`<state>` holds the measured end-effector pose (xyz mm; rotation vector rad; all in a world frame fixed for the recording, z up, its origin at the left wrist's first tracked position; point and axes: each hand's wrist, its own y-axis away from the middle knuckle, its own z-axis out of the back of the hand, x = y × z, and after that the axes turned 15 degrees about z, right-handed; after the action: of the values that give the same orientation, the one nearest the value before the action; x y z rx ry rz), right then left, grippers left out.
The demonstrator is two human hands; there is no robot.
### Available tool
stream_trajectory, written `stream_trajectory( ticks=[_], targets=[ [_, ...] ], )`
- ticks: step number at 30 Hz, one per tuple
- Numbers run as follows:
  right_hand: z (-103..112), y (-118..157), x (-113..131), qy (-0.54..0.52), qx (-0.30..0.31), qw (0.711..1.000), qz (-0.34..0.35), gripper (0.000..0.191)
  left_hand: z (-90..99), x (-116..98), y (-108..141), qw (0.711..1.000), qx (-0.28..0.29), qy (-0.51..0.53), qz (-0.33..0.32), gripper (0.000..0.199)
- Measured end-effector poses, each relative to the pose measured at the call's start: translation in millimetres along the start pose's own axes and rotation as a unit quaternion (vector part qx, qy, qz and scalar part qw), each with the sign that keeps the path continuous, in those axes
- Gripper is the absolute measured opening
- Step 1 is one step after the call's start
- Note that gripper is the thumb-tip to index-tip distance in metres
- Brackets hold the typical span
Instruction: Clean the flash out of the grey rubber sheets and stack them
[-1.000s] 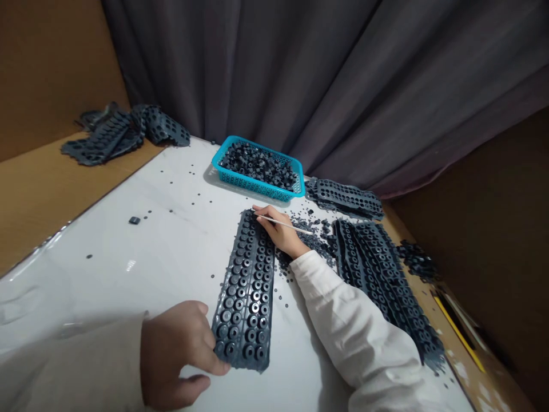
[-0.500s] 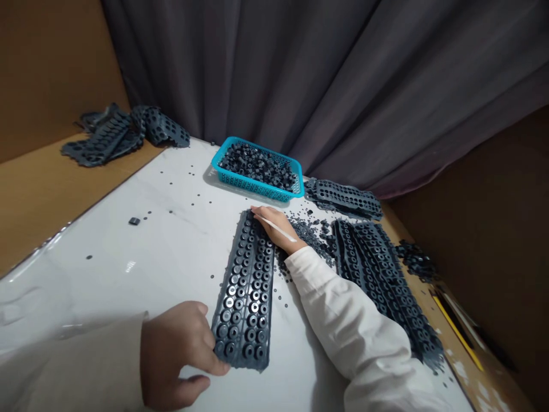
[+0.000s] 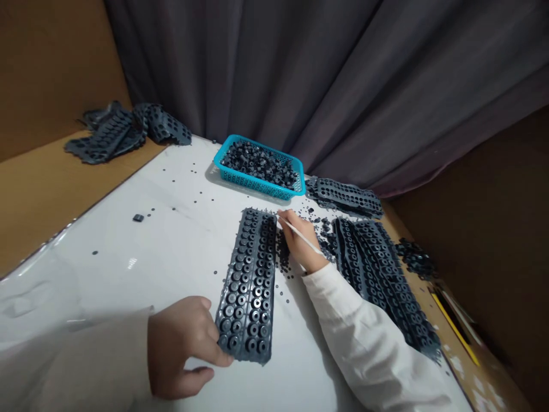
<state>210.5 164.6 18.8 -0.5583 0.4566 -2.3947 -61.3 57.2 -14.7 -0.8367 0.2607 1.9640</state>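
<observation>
A long dark rubber sheet [image 3: 246,286] with rows of round, ring-topped bushings lies lengthwise in front of me on the white table. At its near left corner, my left hand [image 3: 186,346] presses with the index fingertip; the thumb is apart from that finger and the others are curled. My right hand [image 3: 300,240] is closed around a slim white stick-like tool [image 3: 302,236], just off the sheet's far right edge. The fingers cover the tool's working end, so its kind is unclear. Small dark discs [image 3: 283,260] lie scattered under and beside this hand.
A blue basket [image 3: 261,186] full of small dark rubber pieces stands at the back. More sheets [image 3: 377,269] are stacked on the right, with punched sheets [image 3: 345,196] behind. Holed scraps [image 3: 107,134] lie far left. A yellow pencil-like stick [image 3: 457,329] rests at right.
My right hand has moved right with the white tool, from above the sheet's far end to beside its right edge. The left hand stays at the near corner.
</observation>
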Motion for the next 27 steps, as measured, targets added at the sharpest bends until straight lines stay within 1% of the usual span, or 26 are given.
stream_trajectory(
  ticks=[3,5,7,8,9,11,13,15,16,18,21,24,27],
  targets=[
    [21,17,3,0.061,0.025,0.996,-0.063,0.022,-3.5,0,0,1.0,0.002,0.006,0.006,0.035],
    [32,23,5,0.097,0.034,0.99,-0.094,0.023,-4.4,0,0,1.0,0.006,0.007,0.01,0.035],
    [36,26,12,0.112,0.032,0.988,-0.103,0.023,-3.7,0,-1,1.0,0.008,0.006,0.015,0.035],
    [36,27,18,0.099,0.024,0.99,-0.097,0.023,-3.0,0,-1,1.0,0.011,0.005,0.016,0.034],
    [35,29,27,0.067,0.012,0.994,-0.085,0.022,-2.0,0,-2,1.0,0.016,0.002,0.014,0.034],
    [29,36,48,-0.046,-0.018,0.998,-0.048,0.019,0.4,1,-3,1.0,0.029,-0.01,0.008,0.034],
    [21,48,75,-0.165,-0.043,0.985,-0.004,0.014,3.0,2,-3,0.999,0.04,-0.021,-0.002,0.033],
    [12,65,102,-0.226,-0.045,0.973,0.029,0.008,5.8,5,-4,0.999,0.045,-0.02,-0.018,0.032],
    [8,74,114,-0.247,-0.042,0.966,0.057,0.01,7.1,6,-4,0.999,0.045,-0.017,-0.026,0.031],
    [0,91,131,-0.252,-0.026,0.959,0.126,0.01,9.6,9,-3,0.999,0.037,-0.01,-0.039,0.028],
    [-8,107,140,-0.212,0.008,0.956,0.2,0.011,12.2,11,-3,0.999,0.028,-0.017,-0.042,0.024],
    [-11,112,138,-0.185,0.025,0.955,0.23,0.017,13.7,10,-3,0.998,0.03,-0.031,-0.041,0.024],
    [-11,110,137,-0.172,0.019,0.953,0.25,0.017,14.6,8,-4,0.998,0.03,-0.034,-0.039,0.023]
  ],
)
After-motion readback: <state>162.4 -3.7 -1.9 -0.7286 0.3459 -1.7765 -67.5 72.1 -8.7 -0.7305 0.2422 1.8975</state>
